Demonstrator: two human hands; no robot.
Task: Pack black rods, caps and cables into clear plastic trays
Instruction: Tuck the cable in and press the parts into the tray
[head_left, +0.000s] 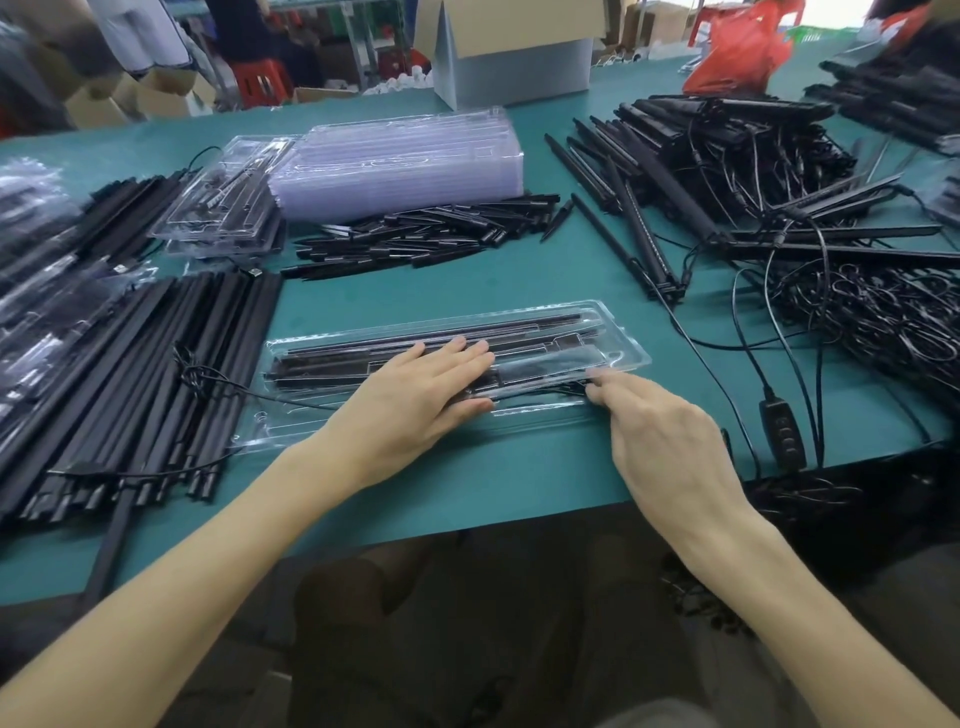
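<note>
Flat-fingered, my left hand (415, 395) presses the tray (631, 358) just inside the table's (467, 478) near edge; my right hand (670, 436) pinches a cable (550, 391) at its rim.

Tray (621, 358) in front: thin clear plastic, glossy, catching glare. Stack of trays (405, 161) behind: same plastic, milky where layered. Rods (156, 364) at left: black, matt, smooth. Cable (291, 401): thin black sheath. Table (467, 280): teal, matt. Box (519, 26): brown cardboard. Bag (737, 52): shiny red plastic film.

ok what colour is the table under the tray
Teal green; the head view shows the table plainly around the clear tray.
</note>
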